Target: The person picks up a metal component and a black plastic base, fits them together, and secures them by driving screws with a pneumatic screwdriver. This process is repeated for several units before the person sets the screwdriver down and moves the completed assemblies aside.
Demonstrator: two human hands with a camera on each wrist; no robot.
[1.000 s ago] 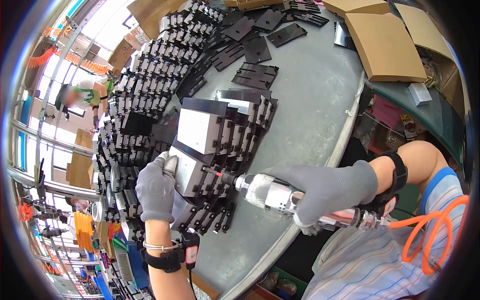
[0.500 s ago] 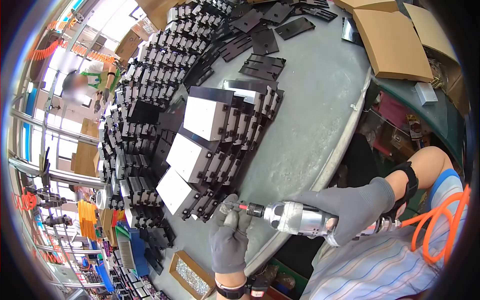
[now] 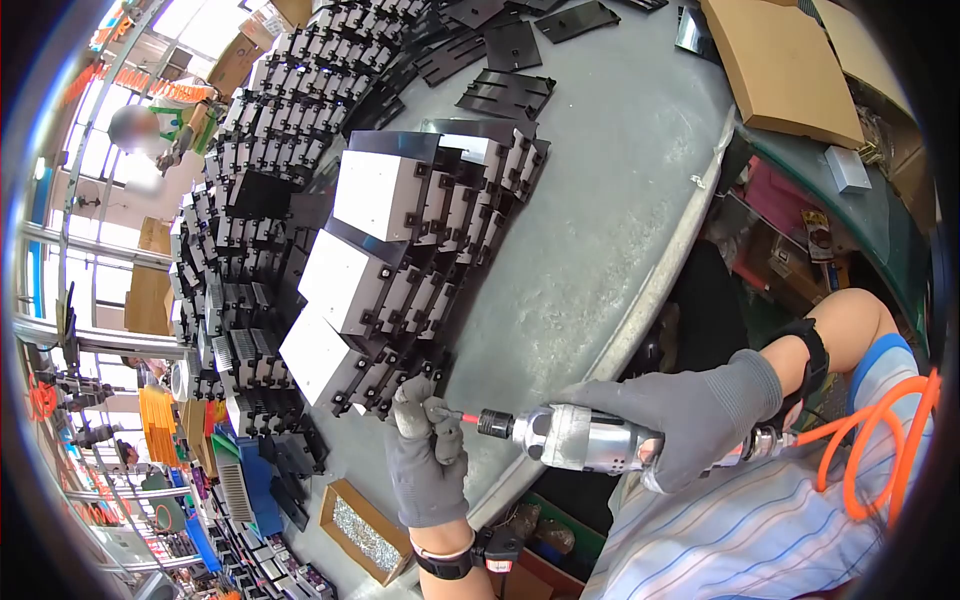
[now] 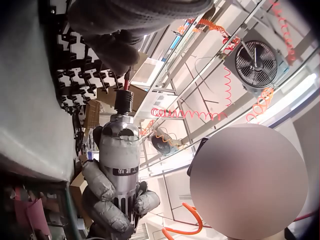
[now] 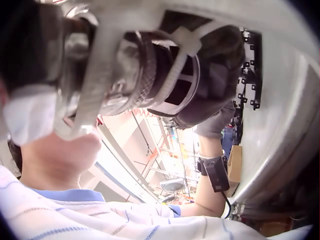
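My gloved right hand [image 3: 700, 405] grips a silver power screwdriver [image 3: 585, 438], held level with its red bit [image 3: 470, 418] toward the left. The thumb and fingers of my gloved left hand [image 3: 428, 475] pinch at the bit's tip. In the left wrist view, the fingertips [image 4: 117, 55] cover the end of the bit; I cannot tell whether a screw is between them. Just beyond the left hand stand white-topped boxy units [image 3: 375, 195] with black side brackets, stacked in a slanting row on the grey table [image 3: 590, 200].
Near the table's front lies a cardboard box [image 3: 348, 551] of small metal parts. Many similar units [image 3: 270, 150] are piled along the left, with loose black plates [image 3: 508, 95] at the back. An orange coiled hose [image 3: 830, 435] trails from the screwdriver. Another person stands far left.
My left hand has left the white-topped unit and come to the screwdriver's bit. The screwdriver has drawn back from the stack toward me. Over the last half second, the view has shifted slightly.
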